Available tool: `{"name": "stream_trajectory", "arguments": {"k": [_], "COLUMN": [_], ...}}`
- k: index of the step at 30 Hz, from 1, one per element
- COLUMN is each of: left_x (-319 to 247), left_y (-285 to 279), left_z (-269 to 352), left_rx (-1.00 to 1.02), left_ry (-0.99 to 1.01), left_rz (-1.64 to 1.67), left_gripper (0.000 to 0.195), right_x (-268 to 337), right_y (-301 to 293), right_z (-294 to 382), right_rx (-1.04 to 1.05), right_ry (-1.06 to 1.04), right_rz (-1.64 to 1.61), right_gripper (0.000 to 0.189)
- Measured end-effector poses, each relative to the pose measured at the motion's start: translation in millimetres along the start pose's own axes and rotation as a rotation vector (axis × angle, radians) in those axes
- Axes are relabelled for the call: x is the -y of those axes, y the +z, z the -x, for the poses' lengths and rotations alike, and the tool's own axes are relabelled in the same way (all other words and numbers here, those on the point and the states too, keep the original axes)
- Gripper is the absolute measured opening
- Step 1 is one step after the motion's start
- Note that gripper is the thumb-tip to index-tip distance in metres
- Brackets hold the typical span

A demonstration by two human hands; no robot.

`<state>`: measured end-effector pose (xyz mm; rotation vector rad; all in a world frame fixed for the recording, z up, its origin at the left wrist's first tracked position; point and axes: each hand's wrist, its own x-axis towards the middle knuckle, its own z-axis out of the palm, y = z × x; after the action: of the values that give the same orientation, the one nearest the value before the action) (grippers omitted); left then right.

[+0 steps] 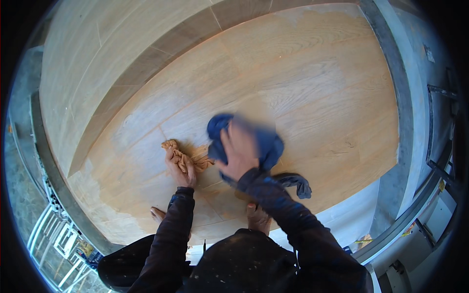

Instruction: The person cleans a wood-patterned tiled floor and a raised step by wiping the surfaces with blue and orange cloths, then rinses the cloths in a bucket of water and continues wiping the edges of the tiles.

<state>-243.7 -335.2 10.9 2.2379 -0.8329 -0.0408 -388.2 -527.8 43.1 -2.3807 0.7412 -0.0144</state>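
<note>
My left hand (pixel 182 169) is closed around a crumpled orange-brown cloth (pixel 200 163) and rests on the wood-look floor tiles (pixel 315 146). To its right my right hand (pixel 240 146), blurred, lies spread on top of a bunched dark blue cloth (pixel 272 146), pressing it on the tiles. A dark grey strip of cloth (pixel 302 185) trails on the floor beside my right forearm; whether it joins the blue cloth I cannot tell. Pale, hazy patches and orange-brown residue cover parts of the tiles and their joints.
A raised tiled step or ledge (pixel 183 34) curves along the far left side. My bare feet (pixel 258 219) stand close behind the cloths. A grey edge (pixel 390 73) borders the tiles at right. Metal racks (pixel 62 238) are at lower left, a dark metal frame (pixel 430 124) at right.
</note>
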Motion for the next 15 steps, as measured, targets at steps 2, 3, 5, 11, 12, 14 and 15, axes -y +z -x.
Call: {"name": "stream_trajectory", "arguments": {"k": [2, 3, 5, 11, 12, 14, 15], "left_x": [1, 9, 27, 28, 21, 18, 20], "left_y": [-8, -19, -43, -57, -51, -50, -52], "left_z": [5, 15, 39, 82, 82, 80, 80], "left_rx": [-0.001, -0.017, -0.065, -0.123, -0.089, -0.106, -0.106], "left_ry": [-0.208, -0.220, -0.213, -0.057, -0.116, -0.112, -0.100], "left_rz": [0.152, 0.143, -0.025, -0.365, -0.375, -0.356, -0.339], "left_gripper": [0.019, 0.019, 0.019, 0.024, 0.026, 0.026, 0.026], "right_x": [12, 3, -41, -187, -175, -132, -93], "right_y": [19, 16, -20, -99, -89, -53, -34], "right_z": [52, 71, 90, 7, -15, -39, -37], "right_rx": [0.241, 0.280, 0.325, -0.386, -0.474, -0.534, -0.440], "right_ry": [-0.233, -0.224, -0.132, 0.291, 0.396, 0.387, 0.293], "right_rz": [-0.107, -0.124, -0.039, 0.341, 0.379, 0.326, 0.283], "right_gripper": [0.100, 0.100, 0.102, 0.086, 0.086, 0.087, 0.089]}}
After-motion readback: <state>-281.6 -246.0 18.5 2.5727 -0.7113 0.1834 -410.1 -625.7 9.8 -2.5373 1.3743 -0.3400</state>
